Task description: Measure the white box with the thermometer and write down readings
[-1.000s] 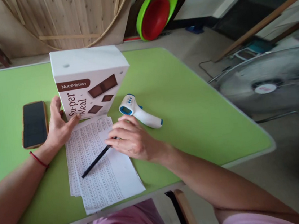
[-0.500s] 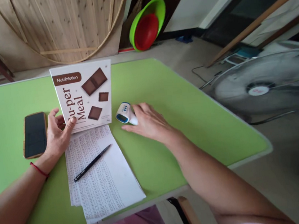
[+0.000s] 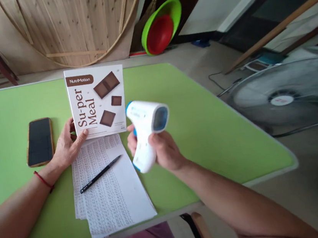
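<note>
A white box with brown chocolate pieces printed on it stands upright, its front facing me. My left hand grips its lower left corner, thumb on the front and the other fingers partly hidden behind. In my right hand is a white and blue infrared thermometer, held up by its handle. Its nose points left towards the box, and its screen end faces right. Below the box lie handwritten sheets of paper with a black pen across them.
A phone in a brown case lies left of my left hand on the green table. Beyond the table's right edge stands a large fan. Green and red basins lean at the back, near a round wooden panel.
My right hand has lifted the thermometer off the table and turned it upright, nose to the left. My left hand and the box have shifted slightly right.
</note>
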`<state>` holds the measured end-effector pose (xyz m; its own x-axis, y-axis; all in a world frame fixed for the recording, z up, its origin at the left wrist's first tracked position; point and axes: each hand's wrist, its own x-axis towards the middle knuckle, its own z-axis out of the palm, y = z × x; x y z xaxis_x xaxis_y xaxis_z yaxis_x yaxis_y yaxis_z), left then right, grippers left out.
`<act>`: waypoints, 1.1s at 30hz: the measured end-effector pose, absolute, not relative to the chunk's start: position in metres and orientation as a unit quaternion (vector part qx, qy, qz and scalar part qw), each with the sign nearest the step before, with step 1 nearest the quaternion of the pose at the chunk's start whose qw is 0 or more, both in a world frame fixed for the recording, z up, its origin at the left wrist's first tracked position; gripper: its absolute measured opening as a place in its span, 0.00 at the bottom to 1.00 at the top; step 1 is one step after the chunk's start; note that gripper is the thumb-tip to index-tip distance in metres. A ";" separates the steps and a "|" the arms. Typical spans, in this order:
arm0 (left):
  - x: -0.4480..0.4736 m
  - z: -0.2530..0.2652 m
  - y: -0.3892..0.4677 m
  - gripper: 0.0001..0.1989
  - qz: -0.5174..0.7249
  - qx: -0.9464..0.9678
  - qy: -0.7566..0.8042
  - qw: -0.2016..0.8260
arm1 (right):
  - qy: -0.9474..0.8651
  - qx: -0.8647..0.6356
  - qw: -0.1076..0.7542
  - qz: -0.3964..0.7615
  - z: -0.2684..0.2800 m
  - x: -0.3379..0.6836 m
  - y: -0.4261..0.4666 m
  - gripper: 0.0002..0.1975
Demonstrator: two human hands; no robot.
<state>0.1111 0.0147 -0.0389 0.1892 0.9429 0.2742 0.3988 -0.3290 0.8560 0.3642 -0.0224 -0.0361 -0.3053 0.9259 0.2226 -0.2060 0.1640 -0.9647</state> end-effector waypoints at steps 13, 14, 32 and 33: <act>0.113 -0.042 0.013 0.26 0.436 0.702 0.463 0.321 | -0.500 -0.376 0.424 0.654 -0.049 0.346 -0.029 0.17; 0.113 -0.042 0.013 0.25 0.438 0.700 0.462 0.323 | -0.497 -0.398 0.417 0.648 -0.047 0.345 -0.029 0.17; 0.112 -0.044 0.014 0.26 0.446 0.702 0.455 0.318 | -0.519 -0.468 0.385 0.603 -0.042 0.342 -0.028 0.14; 0.112 -0.044 0.014 0.26 0.446 0.701 0.456 0.318 | -0.519 -0.470 0.383 0.602 -0.042 0.342 -0.028 0.15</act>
